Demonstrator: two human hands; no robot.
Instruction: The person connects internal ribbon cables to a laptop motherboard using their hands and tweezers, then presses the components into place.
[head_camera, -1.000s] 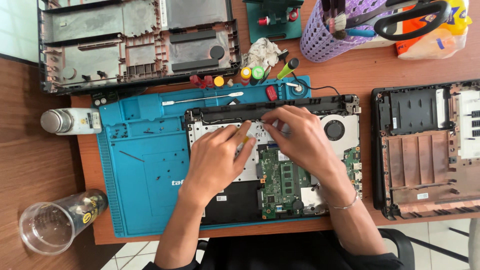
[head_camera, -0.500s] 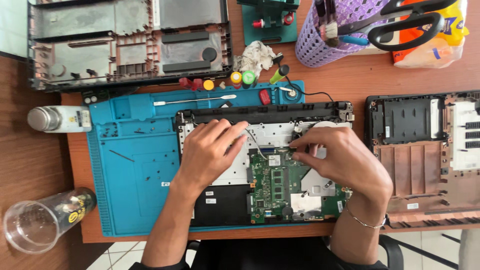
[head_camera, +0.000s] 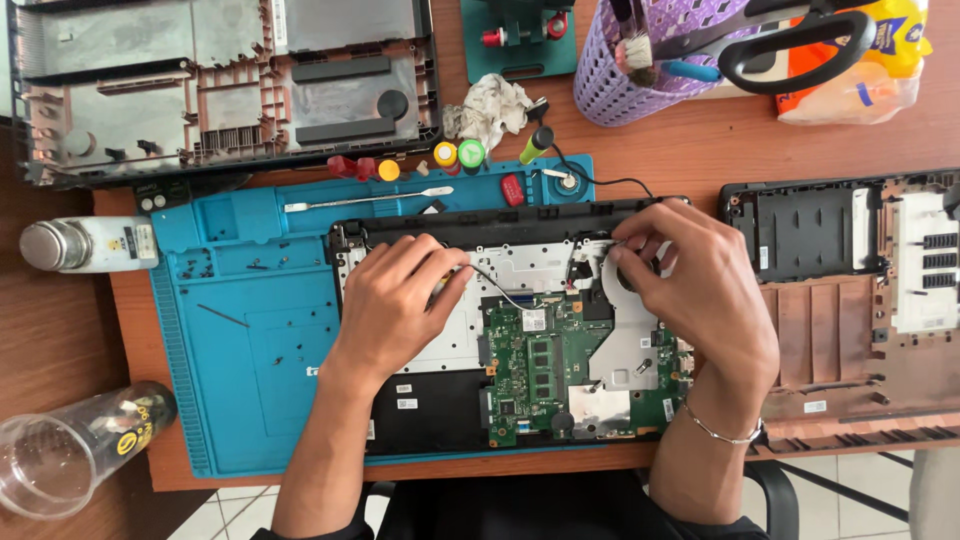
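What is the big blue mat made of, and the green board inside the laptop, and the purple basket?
The blue mat looks like soft matte rubber or silicone: dull surface, moulded little trays. The green circuit board seems rigid glossy laminate with shiny metal parts and black chips on it. The purple basket looks like hard plastic, moulded as an open lattice. The left hand and right hand rest on the opened laptop.

Desk (head_camera: 700, 150): brown wood grain, smooth.
Work mat (head_camera: 240, 340): matt blue rubbery plastic.
Circuit board (head_camera: 540, 370): glossy green.
Cup (head_camera: 60, 460), lower left: clear plastic.
Basket (head_camera: 640, 70): purple plastic mesh.
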